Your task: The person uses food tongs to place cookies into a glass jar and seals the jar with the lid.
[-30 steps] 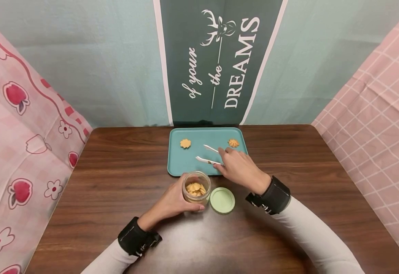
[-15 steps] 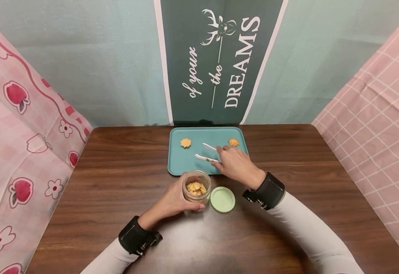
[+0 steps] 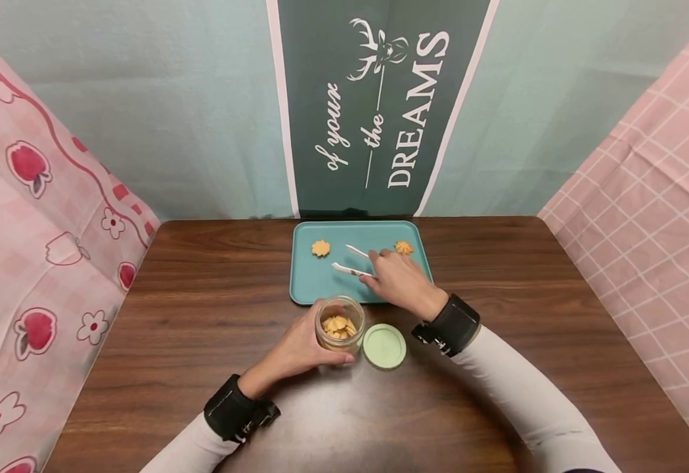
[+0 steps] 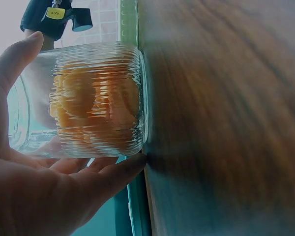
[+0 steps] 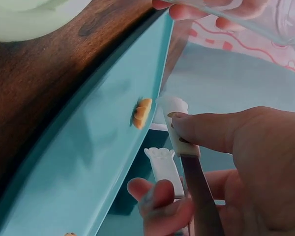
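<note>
L hand [image 3: 303,345] grips glass jar [image 3: 340,343] of cookies [image 3: 338,325] on wood-grain table [image 3: 202,295], by green lid [image 3: 384,346] — R hand [image 3: 402,279] pinches white tongs [image 3: 351,270], tips apart, over teal tray [image 3: 323,281] w/ 2 flower-shaped biscuits [image 3: 320,248].

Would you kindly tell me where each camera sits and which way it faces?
Head: worn on the head, facing forward and down over the table; the left hand, right hand, black wrist straps and white sleeves show.
Left wrist: on that wrist, facing the jar from its side; the left hand holding it shows, with the right wrist's strap beyond.
Right wrist: on that wrist, facing the white tongs and teal tray; the right hand shows, and part of the left hand at the top.
Both wrist views share the jar and part of the tray.
</note>
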Action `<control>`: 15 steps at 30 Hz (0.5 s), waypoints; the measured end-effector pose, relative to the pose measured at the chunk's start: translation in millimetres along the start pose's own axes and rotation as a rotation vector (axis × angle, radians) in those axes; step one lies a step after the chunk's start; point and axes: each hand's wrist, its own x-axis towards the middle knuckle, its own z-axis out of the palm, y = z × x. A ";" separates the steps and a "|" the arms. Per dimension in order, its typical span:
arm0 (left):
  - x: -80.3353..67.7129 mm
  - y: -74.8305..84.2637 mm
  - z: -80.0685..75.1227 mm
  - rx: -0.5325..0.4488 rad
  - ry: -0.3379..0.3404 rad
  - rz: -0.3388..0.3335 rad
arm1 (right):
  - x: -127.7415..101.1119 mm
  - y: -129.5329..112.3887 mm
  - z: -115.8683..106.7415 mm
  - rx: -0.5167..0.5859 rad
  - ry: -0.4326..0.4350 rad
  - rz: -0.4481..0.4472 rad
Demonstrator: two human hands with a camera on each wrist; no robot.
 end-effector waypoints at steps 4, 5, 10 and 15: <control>-1.3 -0.4 -0.7 0.014 0.007 -0.006 | 4.5 -1.1 3.4 -0.002 -0.006 0.011; -1.4 -0.6 -0.7 0.018 0.008 -0.003 | 5.9 -1.2 4.4 -0.002 -0.010 0.014; -1.3 -0.5 -1.1 0.016 0.003 -0.004 | 12.7 -1.6 10.1 -0.001 -0.021 0.020; -1.2 -0.6 -1.5 0.010 -0.001 -0.005 | 18.7 -3.4 14.3 -0.006 -0.023 0.032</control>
